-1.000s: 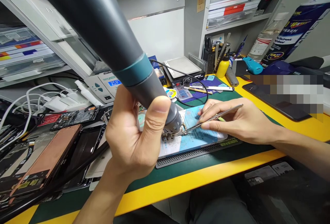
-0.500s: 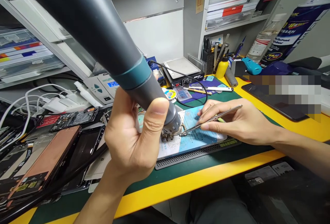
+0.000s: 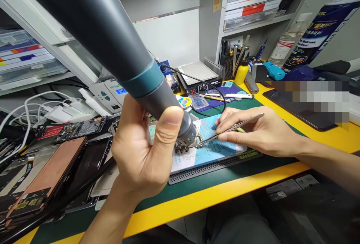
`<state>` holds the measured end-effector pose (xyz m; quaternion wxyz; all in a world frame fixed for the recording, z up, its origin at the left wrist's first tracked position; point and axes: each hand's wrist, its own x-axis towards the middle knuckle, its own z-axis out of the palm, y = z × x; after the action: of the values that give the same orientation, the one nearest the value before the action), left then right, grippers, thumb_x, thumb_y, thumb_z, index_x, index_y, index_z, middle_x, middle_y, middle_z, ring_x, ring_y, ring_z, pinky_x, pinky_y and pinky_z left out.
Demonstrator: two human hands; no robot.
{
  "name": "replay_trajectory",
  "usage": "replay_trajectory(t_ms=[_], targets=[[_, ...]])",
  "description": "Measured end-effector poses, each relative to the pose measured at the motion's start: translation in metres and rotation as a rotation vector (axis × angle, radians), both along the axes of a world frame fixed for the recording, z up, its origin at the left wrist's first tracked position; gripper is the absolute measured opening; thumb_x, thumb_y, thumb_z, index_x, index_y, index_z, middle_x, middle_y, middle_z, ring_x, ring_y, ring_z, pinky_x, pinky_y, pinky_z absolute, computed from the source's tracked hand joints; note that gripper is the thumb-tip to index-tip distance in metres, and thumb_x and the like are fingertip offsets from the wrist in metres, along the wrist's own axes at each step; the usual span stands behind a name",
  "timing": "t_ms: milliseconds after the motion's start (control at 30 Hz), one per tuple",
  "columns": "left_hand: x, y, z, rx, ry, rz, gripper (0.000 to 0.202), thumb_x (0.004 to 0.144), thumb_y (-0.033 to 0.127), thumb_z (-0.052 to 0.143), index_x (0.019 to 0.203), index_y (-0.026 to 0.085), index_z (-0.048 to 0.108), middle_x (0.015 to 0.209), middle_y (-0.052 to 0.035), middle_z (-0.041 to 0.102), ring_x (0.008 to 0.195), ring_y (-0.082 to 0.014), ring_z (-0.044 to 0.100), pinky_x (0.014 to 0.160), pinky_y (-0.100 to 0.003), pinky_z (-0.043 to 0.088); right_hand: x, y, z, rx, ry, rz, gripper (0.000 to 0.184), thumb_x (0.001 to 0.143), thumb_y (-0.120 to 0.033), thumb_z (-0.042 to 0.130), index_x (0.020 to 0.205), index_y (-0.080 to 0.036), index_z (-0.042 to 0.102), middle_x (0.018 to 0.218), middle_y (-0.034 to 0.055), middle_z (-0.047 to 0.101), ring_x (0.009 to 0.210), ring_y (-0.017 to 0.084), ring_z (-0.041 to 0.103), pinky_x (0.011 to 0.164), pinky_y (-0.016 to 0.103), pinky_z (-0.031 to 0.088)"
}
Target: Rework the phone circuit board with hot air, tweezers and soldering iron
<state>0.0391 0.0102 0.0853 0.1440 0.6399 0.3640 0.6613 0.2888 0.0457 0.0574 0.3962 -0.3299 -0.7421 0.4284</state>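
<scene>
My left hand (image 3: 150,146) is wrapped round a thick dark hot air gun (image 3: 112,38) with a teal ring, its nozzle tilted down. Directly under the nozzle lies a small circuit board (image 3: 181,148), partly hidden by the gun. My right hand (image 3: 250,129) pinches metal tweezers (image 3: 230,128), and their tips reach the board's right edge beside the nozzle. Whether the tips grip anything is too small to tell. The board rests on a blue and white printed box or pad (image 3: 213,152), which lies on a grey perforated mat (image 3: 197,173).
At left are stacked phone parts (image 3: 50,172) and a black hose (image 3: 75,189). Behind stand a station with a lit display (image 3: 108,93), a solder spool (image 3: 185,102) and a flat heating plate (image 3: 198,73). To the right are a phone (image 3: 298,109), a yellow bottle (image 3: 241,72) and a spray can (image 3: 317,30).
The view has shifted very slightly. Both hands keep their grips, and the hot air gun and tweezers stay at almost the same place over the board.
</scene>
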Motion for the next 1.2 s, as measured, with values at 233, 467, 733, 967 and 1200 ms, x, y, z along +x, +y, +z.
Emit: replay_trajectory(t_ms=[233, 467, 733, 967, 1200], targets=[[0.0009, -0.0011, -0.0008, -0.002, -0.033, -0.019, 0.028, 0.095, 0.054, 0.081, 0.111, 0.031, 0.08, 0.093, -0.0019, 0.073, 0.089, -0.0247, 0.069, 0.084, -0.043, 0.053, -0.0002, -0.0007, 0.0011, 0.0, 0.01, 0.004, 0.011, 0.085, -0.036, 0.096, 0.089, -0.025, 0.093, 0.09, 0.008, 0.084, 0.092, 0.026, 0.076, 0.08, 0.037, 0.058], [0.0005, -0.0031, 0.0004, -0.015, -0.038, -0.037, 0.028, 0.094, 0.053, 0.082, 0.117, 0.036, 0.081, 0.092, -0.0017, 0.072, 0.089, -0.0264, 0.069, 0.085, -0.046, 0.053, 0.0013, -0.0012, 0.0015, -0.006, 0.002, 0.007, 0.017, 0.084, -0.039, 0.097, 0.089, -0.024, 0.093, 0.091, 0.0103, 0.084, 0.092, 0.029, 0.076, 0.081, 0.042, 0.058], [-0.0006, -0.0011, -0.0001, -0.015, -0.023, -0.041, 0.029, 0.094, 0.053, 0.082, 0.117, 0.034, 0.08, 0.094, -0.002, 0.073, 0.09, -0.0258, 0.07, 0.084, -0.045, 0.053, 0.0002, 0.0005, 0.0001, -0.006, 0.002, 0.007, 0.014, 0.085, -0.038, 0.097, 0.09, -0.026, 0.093, 0.091, 0.0074, 0.084, 0.093, 0.026, 0.076, 0.081, 0.038, 0.058], [-0.0005, 0.0022, -0.0018, 0.003, -0.014, -0.023, 0.023, 0.095, 0.052, 0.078, 0.106, 0.032, 0.077, 0.094, -0.0034, 0.072, 0.089, -0.0268, 0.07, 0.081, -0.048, 0.053, 0.0012, 0.0012, -0.0005, -0.005, -0.013, -0.009, 0.018, 0.085, -0.045, 0.097, 0.088, -0.028, 0.093, 0.089, 0.0065, 0.084, 0.092, 0.026, 0.077, 0.078, 0.037, 0.058], [0.0005, -0.0001, -0.0009, 0.002, -0.02, -0.028, 0.027, 0.095, 0.054, 0.08, 0.111, 0.032, 0.079, 0.094, -0.0023, 0.071, 0.088, -0.0249, 0.068, 0.08, -0.045, 0.05, 0.0012, 0.0, 0.0003, 0.015, -0.013, 0.001, 0.013, 0.085, -0.04, 0.096, 0.09, -0.028, 0.093, 0.088, 0.0064, 0.084, 0.092, 0.027, 0.077, 0.077, 0.038, 0.059]])
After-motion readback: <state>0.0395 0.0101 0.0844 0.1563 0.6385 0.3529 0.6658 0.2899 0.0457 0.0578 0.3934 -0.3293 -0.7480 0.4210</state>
